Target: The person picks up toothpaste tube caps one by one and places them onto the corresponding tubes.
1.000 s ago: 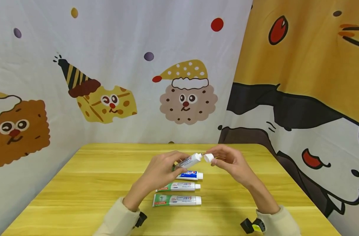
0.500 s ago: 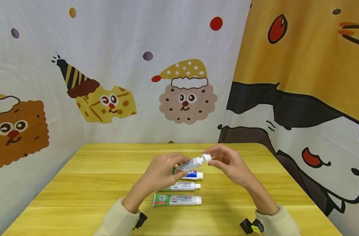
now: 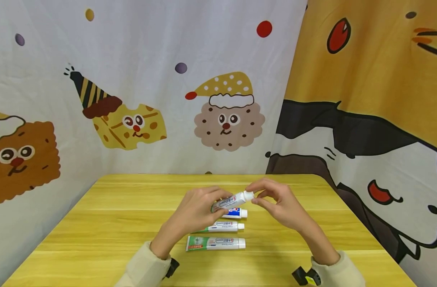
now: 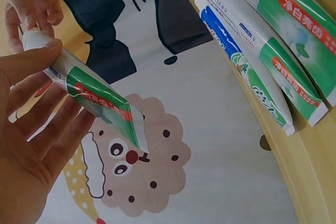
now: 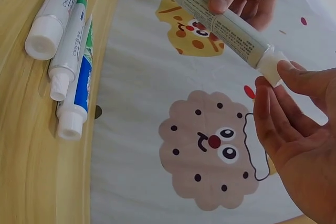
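Observation:
My left hand [image 3: 198, 207] holds a white and green toothpaste tube [image 4: 100, 98] above the table, its neck tilted up to the right. Thumb and fingers pinch the tube near its middle. My right hand [image 3: 279, 203] pinches a white cap [image 5: 273, 66] between thumb and fingertips, and the cap sits at the tube's neck. Below, a blue and white toothpaste tube [image 3: 234, 213] lies partly hidden by the left hand. Nearer to me lie two white and green tubes, a smaller tube [image 3: 222, 227] and a larger tube [image 3: 216, 243], caps pointing right.
The yellow wooden table [image 3: 96, 239] ends at a back edge against a white curtain [image 3: 150, 59] with cartoon prints. A yellow curtain with a cartoon cat [image 3: 365, 159] hangs along the right side. Both wrists carry small black cameras.
My right hand has brought the cap left from beside the tube's open neck onto it. The left hand has barely moved, and the tubes on the table lie as before.

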Action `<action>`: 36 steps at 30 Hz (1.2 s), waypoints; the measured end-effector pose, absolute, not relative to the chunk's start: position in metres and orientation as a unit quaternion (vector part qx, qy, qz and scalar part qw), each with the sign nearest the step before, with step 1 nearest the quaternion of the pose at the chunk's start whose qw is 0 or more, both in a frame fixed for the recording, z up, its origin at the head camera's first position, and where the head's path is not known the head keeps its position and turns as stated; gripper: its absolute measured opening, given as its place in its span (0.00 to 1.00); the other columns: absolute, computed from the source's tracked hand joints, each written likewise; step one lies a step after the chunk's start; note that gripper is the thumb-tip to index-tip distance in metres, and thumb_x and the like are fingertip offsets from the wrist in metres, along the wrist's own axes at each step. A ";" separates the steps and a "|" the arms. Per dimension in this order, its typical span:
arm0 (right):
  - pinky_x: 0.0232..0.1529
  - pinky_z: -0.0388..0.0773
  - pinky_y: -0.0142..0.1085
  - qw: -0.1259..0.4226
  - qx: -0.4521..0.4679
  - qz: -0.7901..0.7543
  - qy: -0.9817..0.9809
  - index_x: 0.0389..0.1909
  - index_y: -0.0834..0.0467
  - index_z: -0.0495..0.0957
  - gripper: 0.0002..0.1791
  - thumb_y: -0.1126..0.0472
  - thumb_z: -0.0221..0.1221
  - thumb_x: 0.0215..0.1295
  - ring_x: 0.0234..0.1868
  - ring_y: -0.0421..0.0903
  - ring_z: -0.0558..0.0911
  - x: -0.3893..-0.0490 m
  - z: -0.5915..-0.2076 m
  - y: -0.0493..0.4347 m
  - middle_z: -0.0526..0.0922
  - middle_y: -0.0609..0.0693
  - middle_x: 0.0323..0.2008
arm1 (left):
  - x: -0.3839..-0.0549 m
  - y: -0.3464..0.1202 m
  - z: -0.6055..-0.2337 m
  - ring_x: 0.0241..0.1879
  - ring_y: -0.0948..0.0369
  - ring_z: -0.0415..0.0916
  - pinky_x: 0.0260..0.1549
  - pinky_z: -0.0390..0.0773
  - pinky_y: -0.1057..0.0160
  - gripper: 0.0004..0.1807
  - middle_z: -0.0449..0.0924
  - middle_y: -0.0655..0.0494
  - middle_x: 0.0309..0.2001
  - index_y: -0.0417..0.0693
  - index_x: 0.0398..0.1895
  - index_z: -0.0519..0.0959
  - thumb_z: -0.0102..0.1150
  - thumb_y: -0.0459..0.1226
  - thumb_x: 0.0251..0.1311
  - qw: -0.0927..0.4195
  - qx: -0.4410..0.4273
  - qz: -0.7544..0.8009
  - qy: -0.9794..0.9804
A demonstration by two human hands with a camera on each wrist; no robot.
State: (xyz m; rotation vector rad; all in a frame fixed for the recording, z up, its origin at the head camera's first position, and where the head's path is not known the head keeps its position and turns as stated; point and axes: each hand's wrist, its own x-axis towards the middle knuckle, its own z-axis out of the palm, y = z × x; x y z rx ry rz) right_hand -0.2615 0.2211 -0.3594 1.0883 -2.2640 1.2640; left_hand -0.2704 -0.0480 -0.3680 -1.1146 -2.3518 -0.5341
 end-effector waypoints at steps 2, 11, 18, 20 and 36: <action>0.47 0.85 0.33 0.173 0.386 0.429 -0.798 0.51 0.55 0.84 0.16 0.73 0.65 0.65 0.51 0.39 0.84 -0.261 -0.359 0.220 0.87 0.53 0.49 | -0.271 -0.048 -0.368 0.32 0.69 0.83 0.27 0.75 0.74 0.19 0.89 0.61 0.47 0.56 0.53 0.86 0.76 0.42 0.57 0.245 -0.410 -0.187 -0.858; 0.45 0.86 0.34 0.204 0.365 0.379 -0.825 0.50 0.54 0.85 0.13 0.68 0.67 0.66 0.46 0.40 0.85 -0.260 -0.359 0.219 0.89 0.50 0.48 | -0.270 -0.047 -0.367 0.31 0.69 0.82 0.28 0.76 0.73 0.19 0.89 0.62 0.47 0.56 0.52 0.86 0.76 0.43 0.57 0.257 -0.415 -0.170 -0.856; 0.40 0.85 0.34 0.208 0.342 0.363 -0.842 0.49 0.55 0.85 0.11 0.64 0.68 0.67 0.40 0.37 0.85 -0.260 -0.360 0.218 0.90 0.45 0.41 | -0.270 -0.047 -0.369 0.30 0.68 0.81 0.26 0.73 0.74 0.18 0.89 0.62 0.46 0.56 0.51 0.86 0.76 0.43 0.57 0.264 -0.415 -0.165 -0.855; 0.38 0.84 0.33 0.208 0.331 0.359 -0.847 0.47 0.53 0.86 0.09 0.62 0.68 0.67 0.39 0.36 0.84 -0.260 -0.360 0.218 0.90 0.43 0.39 | -0.271 -0.047 -0.369 0.30 0.68 0.81 0.26 0.73 0.75 0.18 0.89 0.62 0.45 0.55 0.51 0.86 0.76 0.43 0.57 0.267 -0.416 -0.163 -0.854; 0.24 0.75 0.32 0.215 0.287 0.344 -0.868 0.24 0.47 0.80 0.15 0.57 0.62 0.74 0.20 0.34 0.74 -0.260 -0.363 0.217 0.80 0.40 0.20 | -0.269 -0.044 -0.371 0.29 0.71 0.79 0.23 0.68 0.78 0.19 0.89 0.63 0.45 0.57 0.52 0.87 0.76 0.41 0.56 0.289 -0.435 -0.152 -0.839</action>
